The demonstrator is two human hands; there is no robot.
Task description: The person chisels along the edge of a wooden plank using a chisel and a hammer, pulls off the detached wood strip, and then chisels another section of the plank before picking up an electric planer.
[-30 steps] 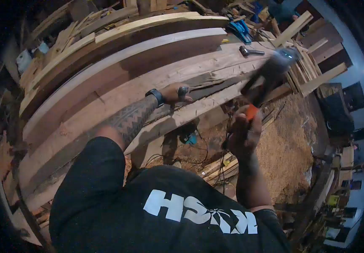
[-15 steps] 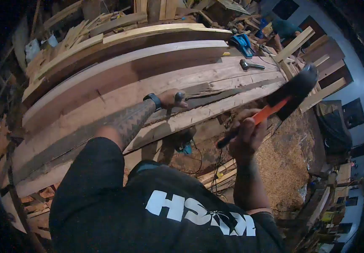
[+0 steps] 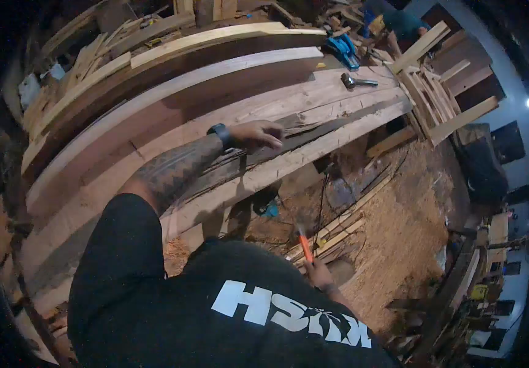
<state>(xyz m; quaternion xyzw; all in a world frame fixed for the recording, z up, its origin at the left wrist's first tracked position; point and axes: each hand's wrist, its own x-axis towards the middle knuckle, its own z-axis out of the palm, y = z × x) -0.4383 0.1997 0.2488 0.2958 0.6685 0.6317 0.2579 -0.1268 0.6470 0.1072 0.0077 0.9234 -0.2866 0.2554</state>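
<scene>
Right hand [image 3: 318,274] closed on orange-handled tool [image 3: 305,248]

The tool is held low, beside the black shirt [image 3: 215,325]. The left hand [image 3: 257,135] is partly open and empty, fingers bent, at the rough timber [image 3: 323,150]; contact with it cannot be determined.

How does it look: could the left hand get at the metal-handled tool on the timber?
Probably yes, with a stretch: only timber shows between the left hand and the metal-handled tool.
</scene>
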